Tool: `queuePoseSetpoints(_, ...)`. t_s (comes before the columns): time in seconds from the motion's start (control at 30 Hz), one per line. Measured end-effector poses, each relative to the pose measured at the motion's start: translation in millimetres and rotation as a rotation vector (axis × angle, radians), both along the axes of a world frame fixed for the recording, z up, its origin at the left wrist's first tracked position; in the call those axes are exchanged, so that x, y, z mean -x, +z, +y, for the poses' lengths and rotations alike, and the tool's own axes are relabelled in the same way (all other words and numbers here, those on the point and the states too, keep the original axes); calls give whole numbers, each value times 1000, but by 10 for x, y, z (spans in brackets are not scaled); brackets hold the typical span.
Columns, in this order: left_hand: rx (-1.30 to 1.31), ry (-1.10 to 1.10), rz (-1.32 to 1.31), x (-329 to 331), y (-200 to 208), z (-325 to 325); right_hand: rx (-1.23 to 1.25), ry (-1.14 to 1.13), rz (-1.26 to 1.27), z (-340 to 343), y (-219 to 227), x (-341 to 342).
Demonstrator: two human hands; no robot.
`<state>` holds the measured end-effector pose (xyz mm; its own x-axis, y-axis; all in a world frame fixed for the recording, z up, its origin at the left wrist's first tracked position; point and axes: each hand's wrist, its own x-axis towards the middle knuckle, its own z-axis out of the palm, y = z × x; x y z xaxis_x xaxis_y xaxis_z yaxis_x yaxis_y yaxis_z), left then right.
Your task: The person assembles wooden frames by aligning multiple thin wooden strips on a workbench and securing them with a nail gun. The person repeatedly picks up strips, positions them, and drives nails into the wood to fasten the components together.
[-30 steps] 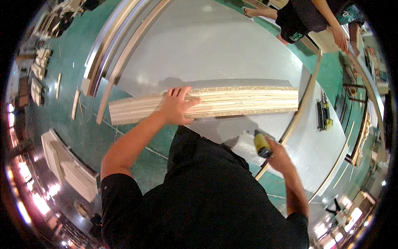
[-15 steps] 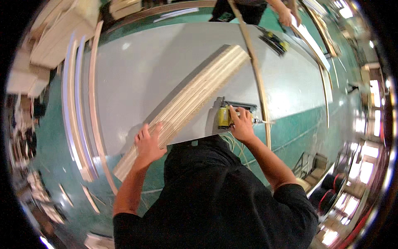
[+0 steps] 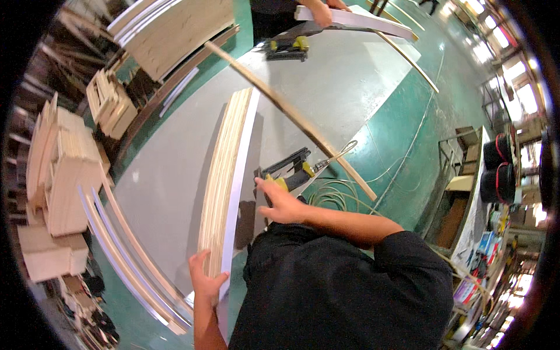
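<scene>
A long laminated wood beam (image 3: 220, 181) with layered edges on top and a white side face lies lengthwise on the grey tabletop (image 3: 157, 204). My left hand (image 3: 207, 280) wraps over its near end, thumb on the right side and fingers on the left. To the right of the beam rests a yellow and black nail gun (image 3: 297, 177) with an air hose attached. My right hand (image 3: 284, 204) is at the gun's yellow body with thumb and fingers spread, not wrapped around it. Whether its fingertips touch the gun, I cannot tell.
A wooden strip (image 3: 291, 114) crosses the table diagonally. At the far side, a co-worker's hand (image 3: 322, 14) holds a white-faced piece (image 3: 361, 22) near a second nail gun (image 3: 287, 49). Long strips (image 3: 125, 256) lean at the left. Coiled hose (image 3: 332, 193) lies on the green floor.
The beam has swung to point more straight away from me, and its white side now shows. My right hand has loosened from the nail gun's body. The view has turned as well.
</scene>
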<state>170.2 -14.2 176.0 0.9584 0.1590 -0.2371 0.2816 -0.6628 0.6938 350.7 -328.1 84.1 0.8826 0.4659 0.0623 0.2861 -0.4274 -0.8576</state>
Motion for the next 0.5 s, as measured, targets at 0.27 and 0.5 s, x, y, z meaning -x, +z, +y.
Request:
queuePoseSetpoints(0.27, -127, -103, 62, 19, 419, -474, -1154, 6, 1463, 270, 199, -135)
queuePoseSetpoints(0.5, -351, -320, -55, -955, 540, -1163, -1339, -117, 1347, -719, 133, -606)
